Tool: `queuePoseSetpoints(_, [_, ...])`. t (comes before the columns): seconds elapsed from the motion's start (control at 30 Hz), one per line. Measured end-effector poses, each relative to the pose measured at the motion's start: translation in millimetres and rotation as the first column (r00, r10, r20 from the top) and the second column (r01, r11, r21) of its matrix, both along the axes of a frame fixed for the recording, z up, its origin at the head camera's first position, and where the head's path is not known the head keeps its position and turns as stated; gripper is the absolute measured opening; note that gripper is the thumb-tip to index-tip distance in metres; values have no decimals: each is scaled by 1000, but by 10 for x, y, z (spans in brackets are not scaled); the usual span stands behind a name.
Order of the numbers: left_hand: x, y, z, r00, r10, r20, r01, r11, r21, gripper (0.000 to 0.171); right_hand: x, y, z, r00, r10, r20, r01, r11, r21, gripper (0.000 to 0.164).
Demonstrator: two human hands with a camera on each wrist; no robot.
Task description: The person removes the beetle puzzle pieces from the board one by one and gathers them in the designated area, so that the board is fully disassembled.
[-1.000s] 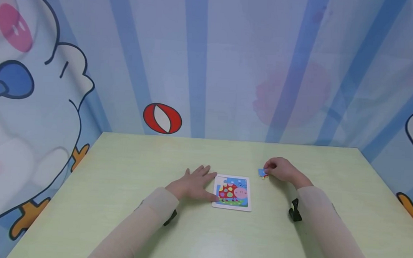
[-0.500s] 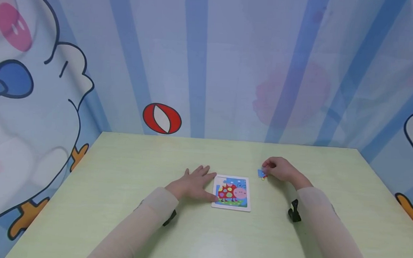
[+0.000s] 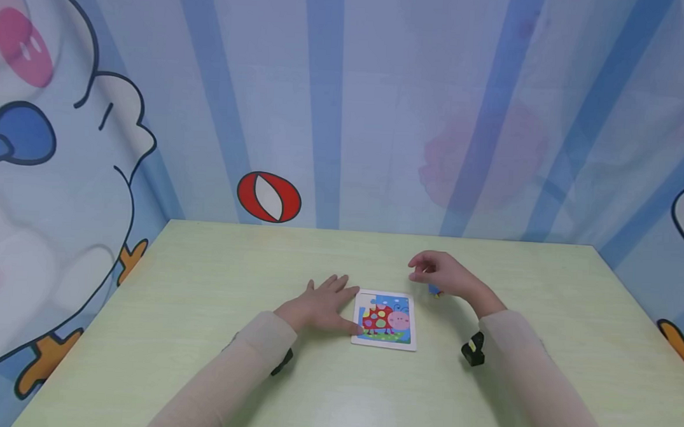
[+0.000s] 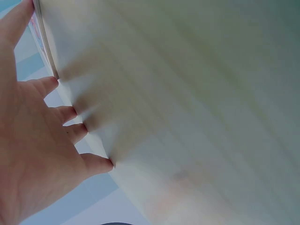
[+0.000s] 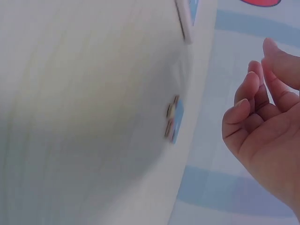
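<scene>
A jigsaw puzzle (image 3: 389,319) with a ladybird picture lies flat in its white frame near the table's middle. Its upper left shows a pale patch without picture. My left hand (image 3: 317,307) rests beside it with fingers spread, thumb and index fingertip at the frame's left side. Right of the puzzle lies a small blue jigsaw piece (image 3: 433,291), partly hidden by my right hand (image 3: 445,272) in the head view. That hand hovers above and behind the piece, its fingers loosely curled around nothing. In the right wrist view the piece (image 5: 177,122) lies on the table, apart from the fingers.
The pale green table (image 3: 214,252) ends at a striped blue backdrop (image 3: 369,113) with cartoon figures on it. A dark wrist strap (image 3: 473,350) hangs below the right sleeve (image 3: 536,368).
My right hand has let go of the blue jigsaw piece, lifted off it and moved a little left. The left hand and the puzzle have stayed in place.
</scene>
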State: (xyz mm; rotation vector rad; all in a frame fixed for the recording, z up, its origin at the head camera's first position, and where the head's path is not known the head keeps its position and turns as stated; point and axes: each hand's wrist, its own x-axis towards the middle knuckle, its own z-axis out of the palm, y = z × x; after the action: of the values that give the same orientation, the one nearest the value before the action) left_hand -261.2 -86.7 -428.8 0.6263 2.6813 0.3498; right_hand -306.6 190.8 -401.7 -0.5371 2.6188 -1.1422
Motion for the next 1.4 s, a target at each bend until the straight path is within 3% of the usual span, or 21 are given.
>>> queuePoseSetpoints(0.4, [-25,1,-25,1000,3,0,-3,1000,-5,89,34,-295,-36,992,122,24,-122,992,21,33])
queuePoseSetpoints(1.07, [-7,9,-1,1000,-2,-7,2,1000,-17,88,13,-526,-173,976,162,147,-183,973,138,26])
queuePoseSetpoints(1.4, [-11,3,5,1000,-5,-10,5,1000,-16,87,21,-563,-183,968,212,133,-235,953,193,27])
